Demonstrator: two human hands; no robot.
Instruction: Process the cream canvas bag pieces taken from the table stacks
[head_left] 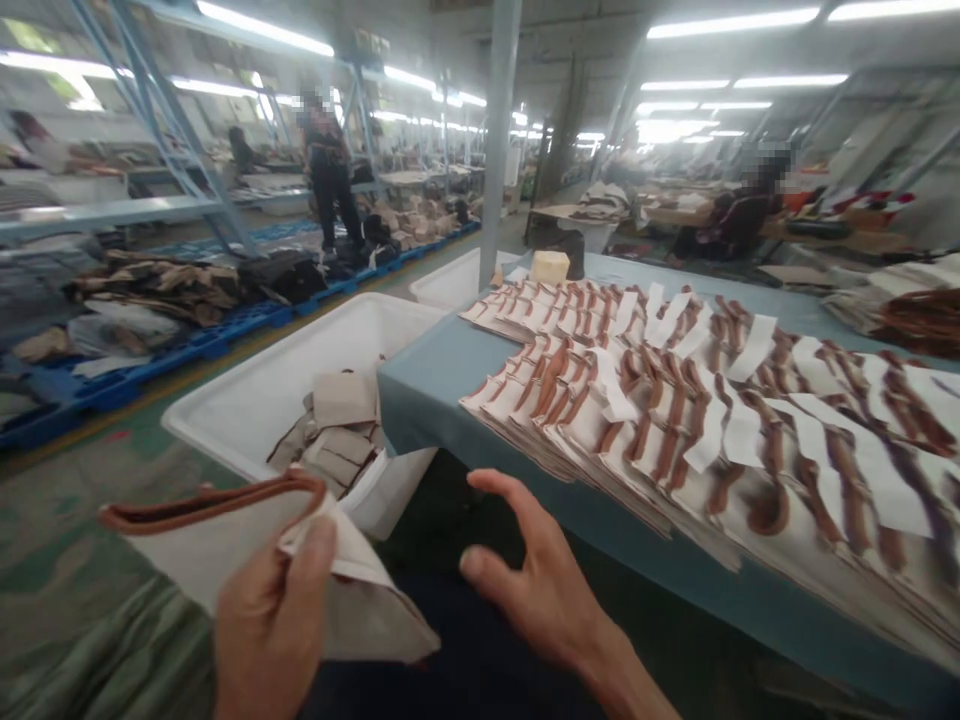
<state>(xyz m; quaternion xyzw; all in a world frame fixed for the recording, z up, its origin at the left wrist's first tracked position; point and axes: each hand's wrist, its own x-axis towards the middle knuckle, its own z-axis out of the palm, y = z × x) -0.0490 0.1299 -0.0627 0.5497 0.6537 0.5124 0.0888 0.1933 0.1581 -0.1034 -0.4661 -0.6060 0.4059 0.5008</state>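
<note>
My left hand (274, 610) grips a cream fabric pouch (202, 545) edged with brown binding, its bound mouth facing up. The thumb presses on the near side of the cloth. To the right, my right hand (536, 580) hovers apart from the pouch, thumb and forefinger spread, holding nothing. Beyond it, overlapping rows of similar cream pieces with brown trim (600, 420) lie on a blue-grey table (442, 370). White paper strips (709, 420) rest among these rows.
A white plastic bin (217, 390) with folded cream pieces (345, 400) inside stands left of the table. A pole (499, 130) rises behind the table's far corner. Blue pallets (172, 365) bearing fabric piles line the left. One person (330, 180) stands beyond; another (739, 215) sits at the right.
</note>
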